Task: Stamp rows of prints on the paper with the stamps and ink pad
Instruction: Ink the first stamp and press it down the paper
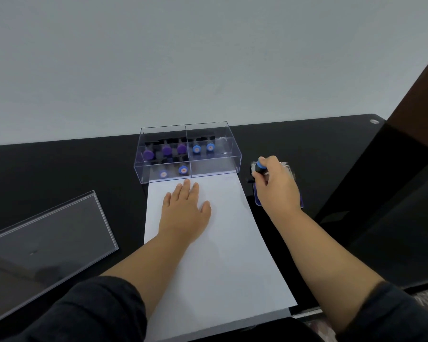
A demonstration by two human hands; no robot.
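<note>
Head view: we note the left hand (185, 208) spread flat on the paper (223, 243) at centre frame. Right hand (274, 186) pinches a blue stamp (260, 167) over the ink pad (292, 191), centre right. We advise pressing squarely, then lifting straight.

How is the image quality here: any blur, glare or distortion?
Head view: soft overall; right hand and stamp slightly blurred; wide-angle bends the paper edge; dim reflections on the lid and glossy table; prints on paper too faint to read.
</note>
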